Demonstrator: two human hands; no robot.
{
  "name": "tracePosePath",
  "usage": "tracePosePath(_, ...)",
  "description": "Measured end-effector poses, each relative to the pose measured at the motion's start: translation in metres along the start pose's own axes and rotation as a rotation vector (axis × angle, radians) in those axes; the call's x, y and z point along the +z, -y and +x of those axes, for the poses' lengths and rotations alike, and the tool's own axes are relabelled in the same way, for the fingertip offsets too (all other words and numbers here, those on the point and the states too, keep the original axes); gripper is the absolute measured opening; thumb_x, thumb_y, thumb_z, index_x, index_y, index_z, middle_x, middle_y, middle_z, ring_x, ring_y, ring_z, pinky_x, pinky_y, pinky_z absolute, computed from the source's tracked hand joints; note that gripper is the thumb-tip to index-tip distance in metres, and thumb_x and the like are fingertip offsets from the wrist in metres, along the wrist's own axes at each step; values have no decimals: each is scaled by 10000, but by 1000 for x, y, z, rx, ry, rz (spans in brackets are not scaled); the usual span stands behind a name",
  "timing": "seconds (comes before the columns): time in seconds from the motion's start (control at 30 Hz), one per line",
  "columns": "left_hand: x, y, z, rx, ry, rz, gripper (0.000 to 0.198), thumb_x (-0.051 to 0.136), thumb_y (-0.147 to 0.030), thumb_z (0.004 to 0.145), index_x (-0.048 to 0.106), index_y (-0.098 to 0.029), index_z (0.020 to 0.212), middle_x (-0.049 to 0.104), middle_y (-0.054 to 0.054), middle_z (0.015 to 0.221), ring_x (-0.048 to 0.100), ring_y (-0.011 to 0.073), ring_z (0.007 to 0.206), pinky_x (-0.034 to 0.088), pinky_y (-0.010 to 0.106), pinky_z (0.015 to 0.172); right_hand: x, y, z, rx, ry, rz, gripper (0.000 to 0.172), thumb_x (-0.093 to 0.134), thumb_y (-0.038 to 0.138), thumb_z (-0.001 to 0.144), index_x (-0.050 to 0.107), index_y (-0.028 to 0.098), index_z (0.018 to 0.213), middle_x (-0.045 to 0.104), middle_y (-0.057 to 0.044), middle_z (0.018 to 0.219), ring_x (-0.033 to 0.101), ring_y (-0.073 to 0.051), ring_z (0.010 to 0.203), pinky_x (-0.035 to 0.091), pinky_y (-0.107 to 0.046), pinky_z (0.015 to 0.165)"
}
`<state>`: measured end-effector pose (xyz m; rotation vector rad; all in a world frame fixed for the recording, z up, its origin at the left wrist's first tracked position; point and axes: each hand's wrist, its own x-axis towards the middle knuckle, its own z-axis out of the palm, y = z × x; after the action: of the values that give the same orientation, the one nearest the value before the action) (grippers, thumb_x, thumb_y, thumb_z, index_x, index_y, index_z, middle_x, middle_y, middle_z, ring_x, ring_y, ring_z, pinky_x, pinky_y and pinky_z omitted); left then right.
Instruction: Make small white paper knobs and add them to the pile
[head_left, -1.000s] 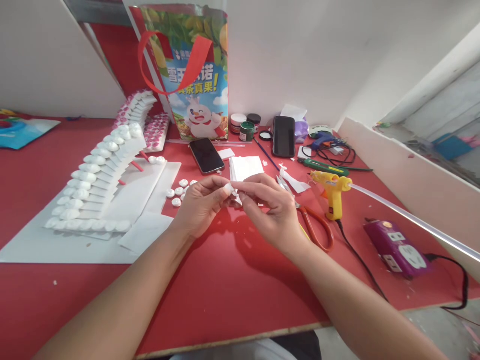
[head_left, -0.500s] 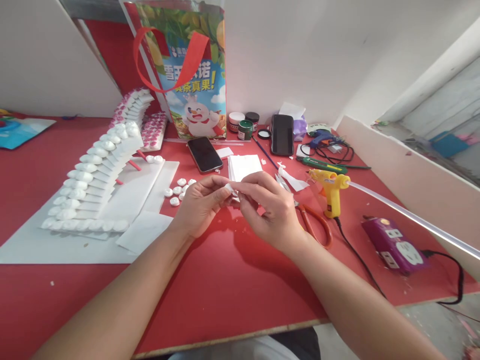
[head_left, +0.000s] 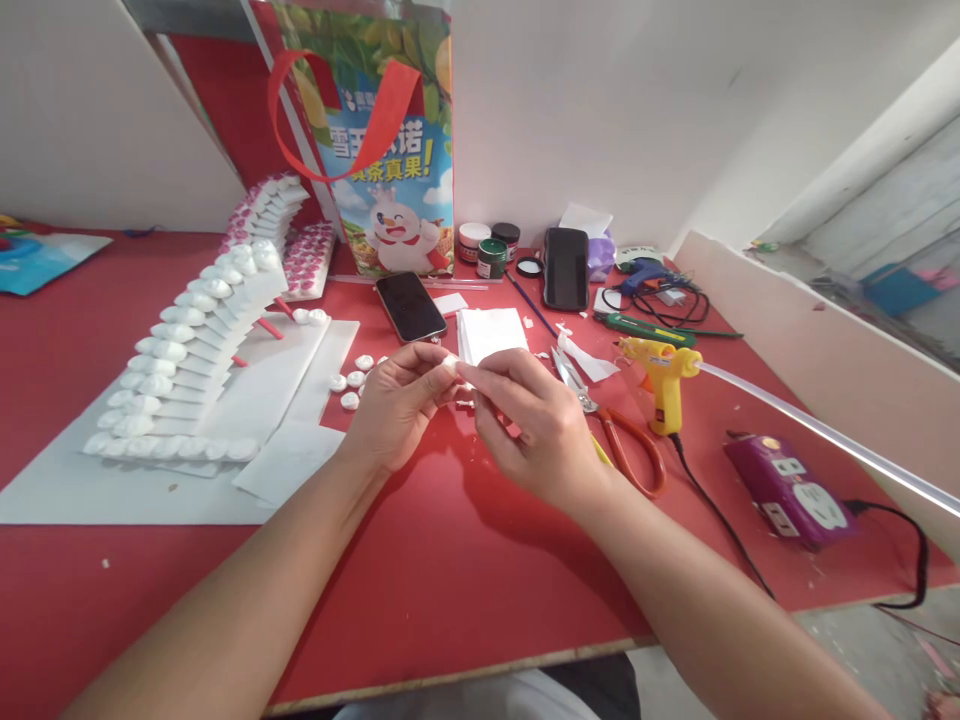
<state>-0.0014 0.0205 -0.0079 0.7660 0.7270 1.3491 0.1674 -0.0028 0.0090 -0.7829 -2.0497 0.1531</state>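
Between my fingertips, over the red table, is a small white rolled piece, probably paper, mostly covered by the fingers. My left hand pinches it between thumb and forefinger. My right hand has its index fingertip pressed to the same piece, its other fingers curled in. Left of my hands lie several small white rosettes. A stack of white paper squares sits just behind my fingers. Scissors with orange-red handles lie beside my right hand, partly hidden by it.
At left, a curved white structure edged with white rosettes stands on a white board. Behind are a phone, a printed bag and paint jars. To the right are a yellow glue gun and a purple power strip.
The white piece now looks more compact and sits slightly higher, in my left fingertips. My right fingers have shifted a little, uncovering more of the scissors' blades.
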Motion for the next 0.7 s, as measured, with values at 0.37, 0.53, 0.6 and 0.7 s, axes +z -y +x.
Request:
tracePosePath(0.37, 0, 0, -2, 42, -31, 75, 346, 966, -312, 610, 695, -180, 779, 695, -25, 748, 646, 98, 697, 564, 247, 704, 1, 4, -2, 19, 32, -38, 348, 492, 126, 977, 648, 182, 1283, 663, -131, 1080, 684, -192, 879, 601, -331, 723)
tracePosePath(0.53, -1, 0, -2, 60, -20, 92, 336, 956, -314, 617, 694, -188, 784, 701, -22, 759, 660, 110, 725, 576, 261, 730, 0, 0, -1, -23, 20, -57, 377, 503, 117, 967, 652, 214, 1300, 668, -116, 1058, 679, -183, 853, 589, -314, 701)
tracePosePath(0.6, -1, 0, -2, 63, -21, 90, 329, 953, -315, 622, 695, -188, 782, 703, -21, 755, 658, 107, 720, 576, 259, 733, 1, -1, -2, -37, 2, -36, 374, 511, 103, 959, 657, 188, 1293, 666, -125, 1049, 679, -181, 840, 584, -311, 693)
tracePosePath(0.7, -2, 1, -1, 64, -41, 92, 330, 952, -310, 628, 691, -181, 783, 696, -23, 747, 644, 93, 695, 566, 241, 713, 1, -2, -3, -17, -10, 17, 352, 526, 87, 949, 677, 161, 1258, 669, -130, 1036, 683, -173, 818, 578, -306, 692)
